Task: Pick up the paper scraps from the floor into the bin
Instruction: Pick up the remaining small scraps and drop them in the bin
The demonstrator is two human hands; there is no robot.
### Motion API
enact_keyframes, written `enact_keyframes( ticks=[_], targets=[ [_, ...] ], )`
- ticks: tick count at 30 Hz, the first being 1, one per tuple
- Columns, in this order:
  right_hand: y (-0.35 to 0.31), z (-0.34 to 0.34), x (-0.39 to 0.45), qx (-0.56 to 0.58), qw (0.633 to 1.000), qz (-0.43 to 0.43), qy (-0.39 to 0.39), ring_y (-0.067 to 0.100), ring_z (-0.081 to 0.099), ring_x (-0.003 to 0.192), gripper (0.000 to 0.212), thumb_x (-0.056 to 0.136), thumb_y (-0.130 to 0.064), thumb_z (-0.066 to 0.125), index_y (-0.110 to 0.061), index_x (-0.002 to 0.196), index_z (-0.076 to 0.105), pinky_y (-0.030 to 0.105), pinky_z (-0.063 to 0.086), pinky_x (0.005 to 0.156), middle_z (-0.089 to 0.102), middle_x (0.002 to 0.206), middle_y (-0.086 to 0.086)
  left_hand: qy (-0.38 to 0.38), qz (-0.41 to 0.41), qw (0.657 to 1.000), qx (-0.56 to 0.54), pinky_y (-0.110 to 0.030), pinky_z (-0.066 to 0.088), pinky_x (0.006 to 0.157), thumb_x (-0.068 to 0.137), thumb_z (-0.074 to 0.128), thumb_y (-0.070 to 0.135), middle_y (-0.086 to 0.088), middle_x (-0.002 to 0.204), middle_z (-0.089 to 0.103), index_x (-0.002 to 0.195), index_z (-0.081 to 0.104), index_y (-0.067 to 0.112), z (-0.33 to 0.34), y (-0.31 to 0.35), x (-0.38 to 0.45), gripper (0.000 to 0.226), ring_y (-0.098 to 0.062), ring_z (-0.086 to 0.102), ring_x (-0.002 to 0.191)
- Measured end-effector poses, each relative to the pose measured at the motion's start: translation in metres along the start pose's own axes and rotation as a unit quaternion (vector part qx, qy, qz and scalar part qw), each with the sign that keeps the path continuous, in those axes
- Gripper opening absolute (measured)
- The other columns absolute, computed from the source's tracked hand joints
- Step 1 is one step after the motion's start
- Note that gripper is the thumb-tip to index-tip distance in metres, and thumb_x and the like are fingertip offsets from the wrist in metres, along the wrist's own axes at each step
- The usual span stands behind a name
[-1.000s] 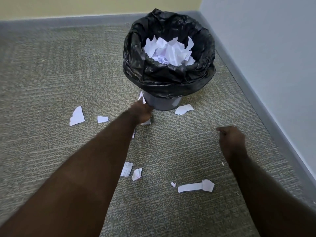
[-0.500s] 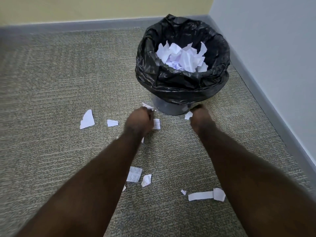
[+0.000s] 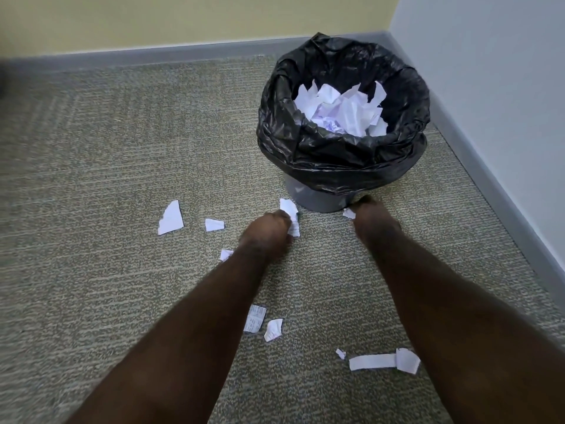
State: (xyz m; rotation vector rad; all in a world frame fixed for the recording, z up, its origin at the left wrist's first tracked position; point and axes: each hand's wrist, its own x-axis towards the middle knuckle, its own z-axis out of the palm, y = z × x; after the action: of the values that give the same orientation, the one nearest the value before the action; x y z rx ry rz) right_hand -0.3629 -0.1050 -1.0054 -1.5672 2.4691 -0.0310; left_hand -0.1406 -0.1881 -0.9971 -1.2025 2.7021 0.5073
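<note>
A grey bin (image 3: 318, 198) lined with a black bag (image 3: 342, 160) stands in the room corner, holding crumpled white paper (image 3: 342, 110). My left hand (image 3: 267, 234) is low at the bin's foot and grips white paper scraps (image 3: 290, 214). My right hand (image 3: 373, 218) is down beside the bin's base, its fingers curled on a small scrap (image 3: 348, 213). Loose scraps lie on the carpet: a large one (image 3: 170, 221) and a small one (image 3: 214, 224) to the left, two (image 3: 255, 322) between my forearms, and a long strip (image 3: 383, 361) near my right forearm.
Grey-green carpet (image 3: 107, 179) covers the floor. A yellow wall with a grey baseboard (image 3: 153, 53) runs along the back, and a pale wall with a baseboard (image 3: 504, 209) runs down the right, close behind the bin.
My right hand swung from the open carpet on the right to the scrap at the bin's base. My left hand stayed near the bin, gathering paper. The view shifted left.
</note>
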Motion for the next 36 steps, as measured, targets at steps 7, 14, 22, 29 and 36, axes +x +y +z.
enact_keyframes(
  ticks=[7,14,22,29,36],
  targets=[
    [0.005,-0.002,0.001,-0.086,0.995,-0.046,-0.014,0.031,0.058,0.110,0.030,0.101,-0.013,0.044,-0.009,0.125,0.060,0.032,0.047,0.088,0.058,0.124,0.018,0.021,-0.003,0.998,-0.057,-0.043,0.052,0.087,0.094,0.052,0.021,-0.015,0.122,0.062,0.127,0.051,0.010,-0.003,-0.001,-0.001,0.035,-0.034,0.062,0.105],
    [0.004,-0.015,-0.008,-0.009,1.000,-0.011,0.012,0.030,0.063,0.102,0.027,0.094,-0.005,0.049,-0.009,0.111,0.070,0.034,0.052,0.084,0.062,0.116,0.015,0.044,-0.035,0.995,-0.083,-0.047,0.053,0.082,0.095,0.050,0.025,-0.018,0.121,0.061,0.145,0.027,0.018,-0.007,0.012,-0.001,0.055,-0.037,0.062,0.103],
    [0.011,-0.011,-0.020,0.056,0.998,0.011,-0.014,0.025,0.065,0.097,0.018,0.088,-0.006,0.060,-0.013,0.097,0.074,0.039,0.056,0.085,0.066,0.105,0.007,0.000,-0.042,0.999,-0.015,-0.047,0.055,0.088,0.096,0.046,0.017,-0.014,0.118,0.055,0.120,0.062,0.007,-0.010,0.017,-0.001,0.030,-0.032,0.060,0.107],
    [0.019,-0.017,-0.053,0.220,0.971,0.090,0.026,0.012,0.066,0.069,0.015,0.084,-0.013,0.067,-0.023,0.076,0.075,0.009,0.042,0.059,0.069,0.072,-0.005,0.003,-0.050,0.998,-0.049,-0.044,0.054,0.088,0.098,0.040,0.016,-0.015,0.120,0.056,0.126,0.058,0.008,-0.012,0.009,-0.029,0.034,-0.036,0.063,0.106],
    [0.014,-0.047,-0.085,0.263,0.954,0.088,0.111,0.013,0.069,0.078,0.013,0.086,-0.011,0.067,-0.014,0.090,0.079,0.011,0.046,0.069,0.076,0.087,0.001,0.077,-0.031,0.993,-0.088,-0.037,0.051,0.089,0.093,0.055,0.015,-0.011,0.120,0.059,0.116,0.070,0.016,-0.024,-0.007,-0.053,0.027,-0.032,0.064,0.104]
  ],
)
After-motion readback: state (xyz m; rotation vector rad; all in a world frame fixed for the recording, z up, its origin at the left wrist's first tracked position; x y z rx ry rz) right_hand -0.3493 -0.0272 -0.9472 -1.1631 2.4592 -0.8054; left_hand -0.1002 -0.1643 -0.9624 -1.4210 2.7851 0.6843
